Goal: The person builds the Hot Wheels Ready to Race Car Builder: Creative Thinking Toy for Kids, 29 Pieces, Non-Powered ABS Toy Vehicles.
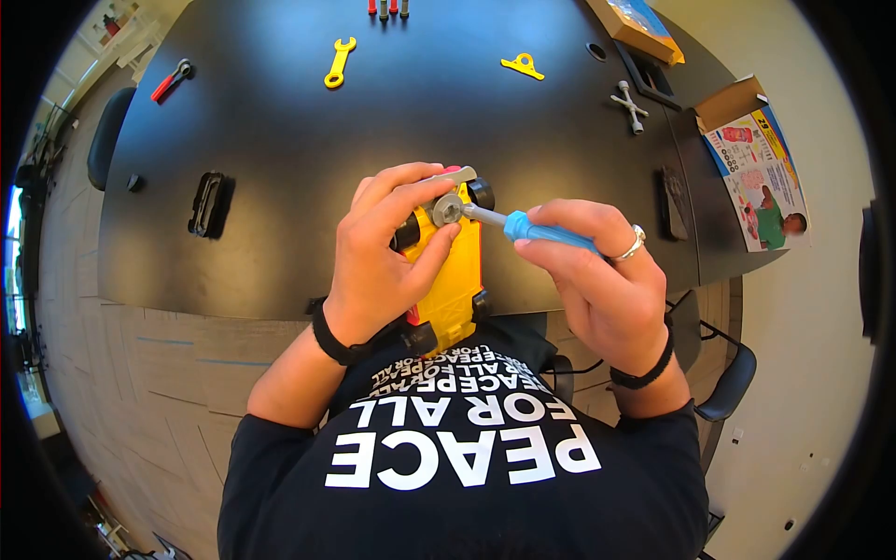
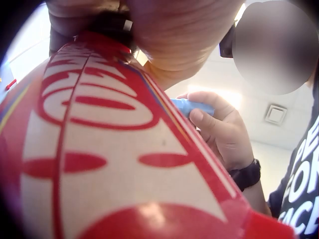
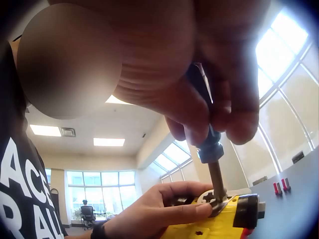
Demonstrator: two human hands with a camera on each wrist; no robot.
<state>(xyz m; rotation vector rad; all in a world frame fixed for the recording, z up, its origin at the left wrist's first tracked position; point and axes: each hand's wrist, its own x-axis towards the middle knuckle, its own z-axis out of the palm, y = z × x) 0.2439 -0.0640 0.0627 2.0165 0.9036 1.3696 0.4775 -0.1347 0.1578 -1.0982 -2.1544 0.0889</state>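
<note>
A toy car (image 1: 450, 289) with a yellow underside and black wheels is tipped so its underside faces the head camera. My left hand (image 1: 385, 247) grips it near one end, with thumb and fingers about a round grey part (image 1: 447, 210); a grey flat piece (image 1: 459, 175) lies beside that. In the left wrist view the car's red and white printed side (image 2: 99, 149) fills the foreground. My right hand (image 1: 597, 271) holds a blue-handled screwdriver (image 1: 560, 237), its grey shaft reaching the round part. In the right wrist view the shaft (image 3: 216, 179) meets the grey part.
Farther back on the dark table (image 1: 280, 121) lie a yellow wrench (image 1: 340, 63), a yellow bracket piece (image 1: 523, 66), a red-handled tool (image 1: 173, 80), a grey cross-shaped tool (image 1: 630, 107) and black trays (image 1: 207, 204). A printed box (image 1: 761, 173) stands at the right.
</note>
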